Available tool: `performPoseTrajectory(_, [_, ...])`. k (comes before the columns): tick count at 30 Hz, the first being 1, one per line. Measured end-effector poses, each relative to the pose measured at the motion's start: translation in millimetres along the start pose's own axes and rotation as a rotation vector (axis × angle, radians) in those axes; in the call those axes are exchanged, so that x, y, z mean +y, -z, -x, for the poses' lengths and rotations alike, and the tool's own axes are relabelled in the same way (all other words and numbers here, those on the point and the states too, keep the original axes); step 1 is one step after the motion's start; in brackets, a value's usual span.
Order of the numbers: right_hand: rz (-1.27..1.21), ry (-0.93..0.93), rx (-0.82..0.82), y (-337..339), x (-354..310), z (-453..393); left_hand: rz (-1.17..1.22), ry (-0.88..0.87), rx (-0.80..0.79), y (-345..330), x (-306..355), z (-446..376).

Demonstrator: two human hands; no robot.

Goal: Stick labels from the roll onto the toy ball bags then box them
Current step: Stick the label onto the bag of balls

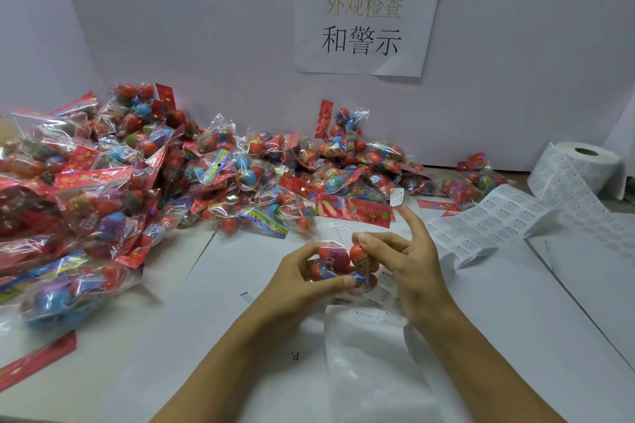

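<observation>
Factory packing bench: heaped toy bags [144,182], label roll [580,168], taped inspection sign [367,15].

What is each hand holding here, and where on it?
Both hands grip one toy ball bag: left hand on its left side, right hand on its right. A label sticks to the raised right fingertip.

The pile of toy ball bags [144,182] runs off the left edge, and its nearest bags are blurred. Print on the label roll [580,170] and its unrolled strip [491,220] is too small to read. The left hand [302,282] and right hand [402,268] hide much of the held bag [338,263]
</observation>
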State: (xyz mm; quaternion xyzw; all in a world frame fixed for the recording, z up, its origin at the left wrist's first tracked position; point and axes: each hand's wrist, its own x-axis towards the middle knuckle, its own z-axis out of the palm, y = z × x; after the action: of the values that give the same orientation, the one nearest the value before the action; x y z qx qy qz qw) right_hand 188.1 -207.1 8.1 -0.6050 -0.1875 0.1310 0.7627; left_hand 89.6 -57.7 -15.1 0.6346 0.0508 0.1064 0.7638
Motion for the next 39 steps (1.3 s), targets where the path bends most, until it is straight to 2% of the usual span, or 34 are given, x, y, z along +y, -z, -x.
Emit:
performPoseTrajectory(6, [-0.11,0.078,0.108,3.7,-5.6,-5.6,0.133,-0.031,0.159,1.5,3.6,-3.3])
performPoseTrajectory(10, [0.003,0.108,0.04,11.1,-1.9,-7.5,0.194,-0.088,0.18,2.9,9.5,-3.7])
performPoseTrajectory(14, [0.168,0.144,-0.079,9.4,-1.9,-4.0,0.106,-0.176,0.244,1.1,9.1,0.4])
performPoseTrajectory(19, [0.273,0.184,-0.178,5.1,-2.2,3.3,-0.099,-0.316,0.194,-2.9,13.7,4.4])
performPoseTrajectory(23, [0.309,0.175,-0.159,2.3,0.5,4.7,-0.216,-0.327,0.197,-2.5,13.9,7.5])
performPoseTrajectory(39, [0.331,0.21,-0.155,1.8,2.0,4.9,-0.245,-0.325,0.223,-5.2,15.0,9.1])
